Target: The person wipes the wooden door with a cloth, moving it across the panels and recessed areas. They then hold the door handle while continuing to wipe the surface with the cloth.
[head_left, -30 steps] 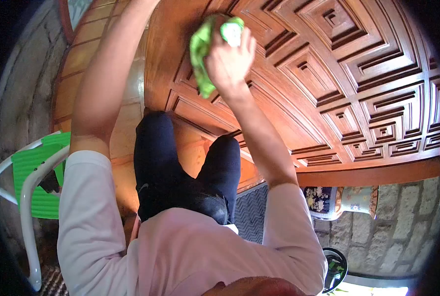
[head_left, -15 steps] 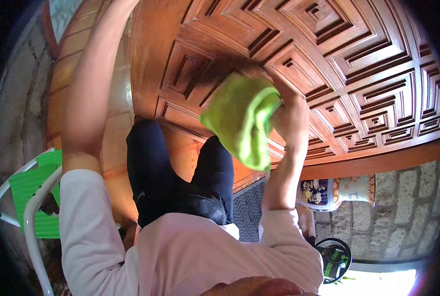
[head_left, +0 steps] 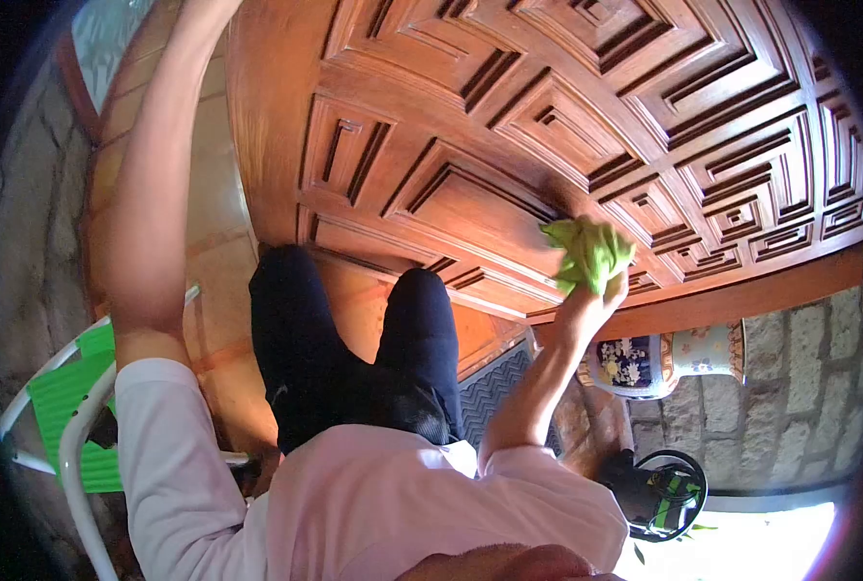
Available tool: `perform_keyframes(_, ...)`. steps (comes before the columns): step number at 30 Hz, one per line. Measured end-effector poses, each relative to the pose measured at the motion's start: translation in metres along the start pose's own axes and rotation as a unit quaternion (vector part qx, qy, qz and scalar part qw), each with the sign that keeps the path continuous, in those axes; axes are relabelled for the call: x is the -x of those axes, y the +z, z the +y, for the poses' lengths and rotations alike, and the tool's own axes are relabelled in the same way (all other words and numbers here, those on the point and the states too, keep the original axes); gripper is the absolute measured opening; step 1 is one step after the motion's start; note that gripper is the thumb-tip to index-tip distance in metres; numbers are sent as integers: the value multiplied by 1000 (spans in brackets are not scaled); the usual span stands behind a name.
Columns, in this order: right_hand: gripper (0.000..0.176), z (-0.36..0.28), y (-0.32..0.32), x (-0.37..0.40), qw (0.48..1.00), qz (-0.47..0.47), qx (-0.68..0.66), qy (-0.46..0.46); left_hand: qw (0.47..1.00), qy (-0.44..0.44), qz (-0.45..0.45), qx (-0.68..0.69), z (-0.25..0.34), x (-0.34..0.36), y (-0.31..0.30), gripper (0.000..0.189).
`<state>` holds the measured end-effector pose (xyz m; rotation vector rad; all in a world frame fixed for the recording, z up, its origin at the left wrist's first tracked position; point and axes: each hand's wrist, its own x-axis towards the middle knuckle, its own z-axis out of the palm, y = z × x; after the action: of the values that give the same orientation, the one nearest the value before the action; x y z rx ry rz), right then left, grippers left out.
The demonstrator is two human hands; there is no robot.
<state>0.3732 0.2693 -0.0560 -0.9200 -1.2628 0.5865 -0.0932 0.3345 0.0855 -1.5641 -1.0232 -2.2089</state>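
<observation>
My right hand (head_left: 610, 289) is closed round a bunched lime-green cloth (head_left: 591, 250). The cloth lies against the carved wooden door (head_left: 490, 218), near its lower right panels, and hides most of my fingers. Raised rectangular mouldings and stepped grooves cover the door's face. My left arm stretches up along the door's left edge, and its hand is beyond the top of the view.
A green chair with a white tubular frame (head_left: 75, 465) stands at my left. A dark ridged mat (head_left: 497, 392) lies by my knees. To the right are a floral ceramic vase (head_left: 635, 368), a stone wall (head_left: 732, 416) and a round black-rimmed object (head_left: 678, 494).
My right hand has moved right and slightly down across the door with the cloth. The cloth hung spread out before and is now bunched. My left arm has shifted slightly left.
</observation>
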Motion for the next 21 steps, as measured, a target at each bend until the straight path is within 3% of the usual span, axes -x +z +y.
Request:
perform_keyframes(1, 30, -11, 19, -5, 999, 8, 35, -33, 1000, 4, -3, 1, 0, 0, 0, 24)
perform_keyframes(3, 30, -2, 43, -32, 965, 40, 127, -225, 1000, -7, 12, 1, -2, 1, 2, 24)
perform_keyframes(5, 33, -33, 77, -50, 811, 70, 338, -473, 1000, -13, 4, 28, 3, 2, 3, 25)
perform_keyframes(8, 40, -36, 132, -65, 836, -108, 288, -454, 997, -73, 8, 19, 10, 3, 1, 25)
perform_keyframes(9, 42, -40, 156, -64, 815, -131, 300, -478, 999, -11, 36, 8, -2, 0, 4, 26)
perform_keyframes(10, 46, -30, 176, -65, 804, -173, 335, -459, 999, 32, 0, 20, -11, -7, -1, 55)
perform_keyframes(12, 59, -38, 203, -54, 816, -142, 271, -491, 999, 9, -29, 22, -12, -6, -3, 57)
perform_keyframes(13, 56, -43, 200, -56, 814, -152, 288, -482, 996, -83, -5, -5, -16, -4, -8, 37)
perform_keyframes(16, 50, -14, 178, -72, 849, -144, 198, -468, 997, -77, -17, -16, -20, -4, -9, 39)
perform_keyframes(19, 49, 2, 107, -97, 823, -81, 354, -437, 995, -92, -20, -14, -15, -6, -8, 38)
perform_keyframes(21, 42, 9, 60, -116, 807, 37, 387, -444, 998, -9, -64, -19, -3, -6, -3, 54)
